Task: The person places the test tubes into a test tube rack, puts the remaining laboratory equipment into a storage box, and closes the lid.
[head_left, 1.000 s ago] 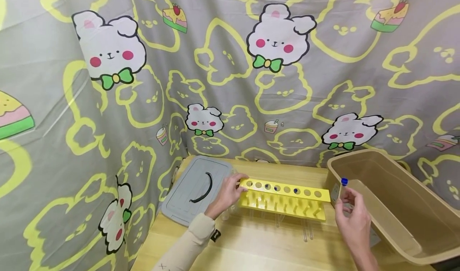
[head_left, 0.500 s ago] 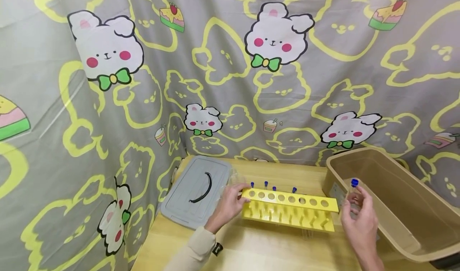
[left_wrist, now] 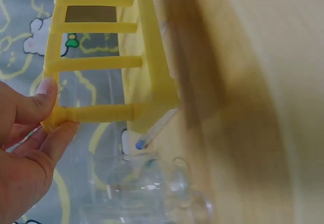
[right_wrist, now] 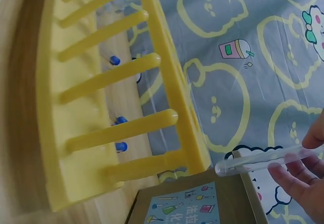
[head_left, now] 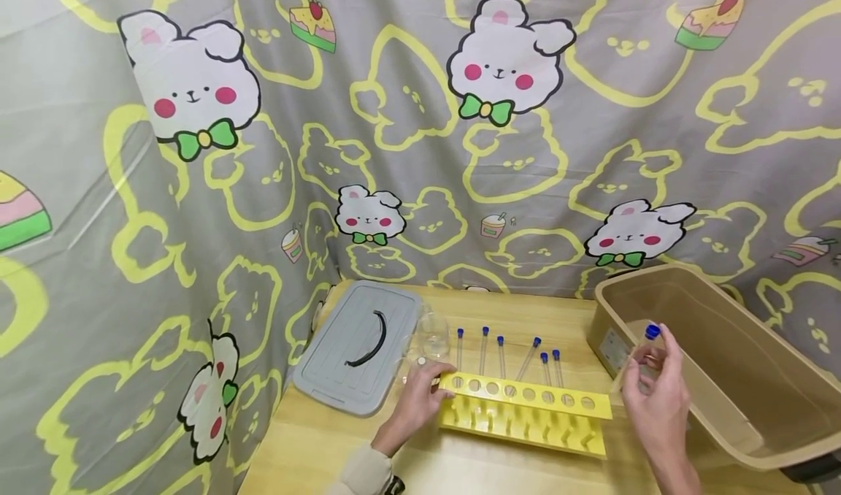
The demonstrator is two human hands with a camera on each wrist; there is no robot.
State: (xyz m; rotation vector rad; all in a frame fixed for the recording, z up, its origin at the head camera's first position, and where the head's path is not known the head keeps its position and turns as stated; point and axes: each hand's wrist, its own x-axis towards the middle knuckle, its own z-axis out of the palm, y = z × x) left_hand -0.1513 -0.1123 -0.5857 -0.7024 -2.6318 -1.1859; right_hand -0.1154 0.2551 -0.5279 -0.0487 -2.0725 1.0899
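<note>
My left hand point(head_left: 420, 396) grips the left end of a yellow test tube rack point(head_left: 519, 431), with thumb and fingers around its upper board at the end post. My right hand point(head_left: 660, 389) pinches a clear test tube point(right_wrist: 253, 162) with a blue cap point(head_left: 653, 331). Its rounded bottom points toward the rack's right end in the right wrist view. Behind the rack several blue-capped test tubes point(head_left: 482, 356) lie on the table. I see no tube standing in the rack's holes. Whether the rack touches the table, I cannot tell.
Clear glass vessels point(head_left: 434, 334) stand left of the loose tubes. A grey lid point(head_left: 358, 349) with a black handle lies on the table's left side. At the right is a deep brown bin point(head_left: 696, 334) with a label on its side. A patterned curtain point(head_left: 420, 152) hangs behind.
The rack has moved toward me in my left hand, bringing the tubes behind it into view. My right hand has shifted slightly right with its test tube.
</note>
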